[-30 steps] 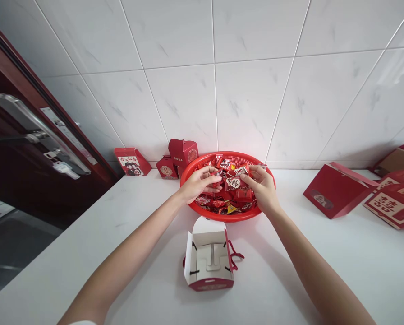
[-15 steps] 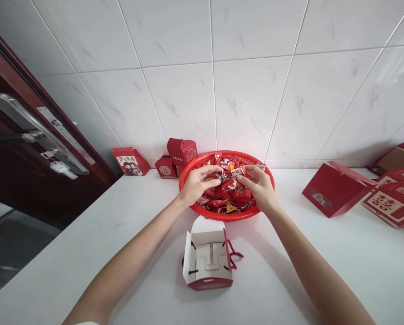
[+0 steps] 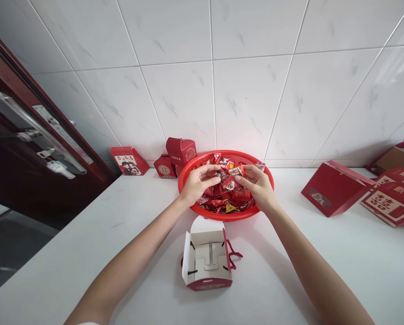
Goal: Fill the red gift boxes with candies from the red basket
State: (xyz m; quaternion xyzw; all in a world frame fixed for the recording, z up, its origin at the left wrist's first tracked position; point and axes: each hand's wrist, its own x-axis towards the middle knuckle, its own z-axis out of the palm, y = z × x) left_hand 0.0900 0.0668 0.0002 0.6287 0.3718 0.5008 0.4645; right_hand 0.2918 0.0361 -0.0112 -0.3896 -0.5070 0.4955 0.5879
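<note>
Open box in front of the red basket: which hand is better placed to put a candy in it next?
Probably the left hand: it is nearly straight behind the open box, while the right hand is farther right, toward the side where red cord trails out.

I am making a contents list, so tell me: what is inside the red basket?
The red basket holds many wrapped candies, mostly red, with some yellow. The left hand and right hand hide part of the inside; what lies deeper and the bottom are covered.
</note>
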